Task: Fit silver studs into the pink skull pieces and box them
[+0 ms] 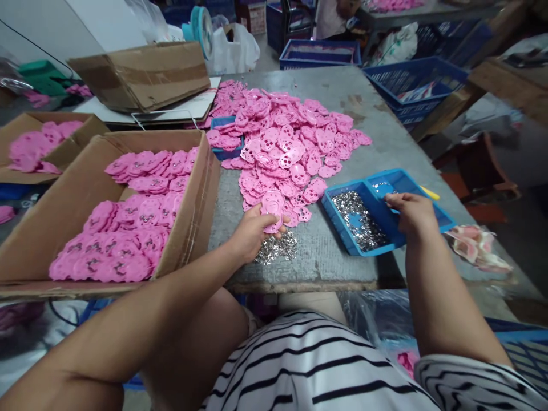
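Note:
My left hand (252, 231) grips a flat pink plastic piece (273, 206) with small holes in it, thumb on top. Just below that hand a small heap of shiny metal bits (280, 248) lies on the grey table. Over the right compartment of a blue divided tray (355, 246) is my right hand (413, 210), its thumb and forefinger pinched together; whatever they hold is too small to make out. Many small silvery metal parts (368, 231) fill the tray's left compartment, and fewer lie in the right one. Behind my left hand spreads a large pile of pink pieces (295, 134).
To the left stands an open cardboard box (201, 194) with stacked pink pieces fitted with metal parts. A smaller carton (81, 134) sits beyond it. A small blue bin (222, 153) is beside the pile. Blue crates (415, 80) stand past the table's right edge. A plastic-wrapped bundle (479, 246) lies at right.

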`<state>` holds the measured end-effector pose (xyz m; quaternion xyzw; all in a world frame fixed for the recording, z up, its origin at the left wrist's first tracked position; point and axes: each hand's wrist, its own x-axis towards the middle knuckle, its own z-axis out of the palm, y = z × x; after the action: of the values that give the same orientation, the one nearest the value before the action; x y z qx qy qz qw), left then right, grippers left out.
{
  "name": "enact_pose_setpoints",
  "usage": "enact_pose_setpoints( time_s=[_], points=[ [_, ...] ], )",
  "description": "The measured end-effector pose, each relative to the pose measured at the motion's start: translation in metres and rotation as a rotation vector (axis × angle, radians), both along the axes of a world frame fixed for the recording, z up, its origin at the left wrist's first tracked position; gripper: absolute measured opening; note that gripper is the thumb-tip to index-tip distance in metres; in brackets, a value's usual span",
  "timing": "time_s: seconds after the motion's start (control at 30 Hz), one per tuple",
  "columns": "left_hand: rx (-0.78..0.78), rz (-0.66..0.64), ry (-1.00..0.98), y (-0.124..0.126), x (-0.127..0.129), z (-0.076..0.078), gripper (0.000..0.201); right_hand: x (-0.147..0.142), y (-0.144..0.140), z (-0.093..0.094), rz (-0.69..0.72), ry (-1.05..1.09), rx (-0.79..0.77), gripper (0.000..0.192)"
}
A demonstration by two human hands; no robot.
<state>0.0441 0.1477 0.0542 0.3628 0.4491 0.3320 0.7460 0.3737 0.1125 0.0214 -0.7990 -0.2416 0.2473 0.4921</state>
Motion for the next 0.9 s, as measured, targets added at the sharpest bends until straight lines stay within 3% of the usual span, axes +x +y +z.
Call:
enact_pose_setpoints(
  time_s=[0.13, 0.23, 0.33, 0.47, 0.6, 0.9],
  points=[
    [-0.011, 0.004, 0.008, 0.0, 0.001, -0.001, 0.02, -0.012, 0.003, -0.008, -0.006, 0.029, 0.079, 0.022],
    [-0.017, 0.014, 0.027, 0.0, 0.002, 0.001, 0.019, -0.028, 0.009, -0.005, 0.001, 0.006, 0.227, 0.024],
    [-0.014, 0.009, 0.018, -0.001, 0.002, 0.002, 0.021, -0.062, 0.011, 0.002, 0.125, 0.08, 0.407, 0.029],
    [0.013, -0.002, -0.012, -0.003, 0.004, -0.001, 0.025, -0.123, 0.008, 0.014, 0.393, 0.339, 0.352, 0.032],
    [0.106, 0.033, -0.001, -0.007, 0.01, -0.006, 0.029, -0.169, 0.006, 0.017, 0.559, 0.484, 0.276, 0.034],
    [0.188, 0.167, 0.048, -0.007, 0.013, -0.007, 0.04, -0.194, 0.008, 0.009, 0.568, 0.589, 0.315, 0.037]
  ],
)
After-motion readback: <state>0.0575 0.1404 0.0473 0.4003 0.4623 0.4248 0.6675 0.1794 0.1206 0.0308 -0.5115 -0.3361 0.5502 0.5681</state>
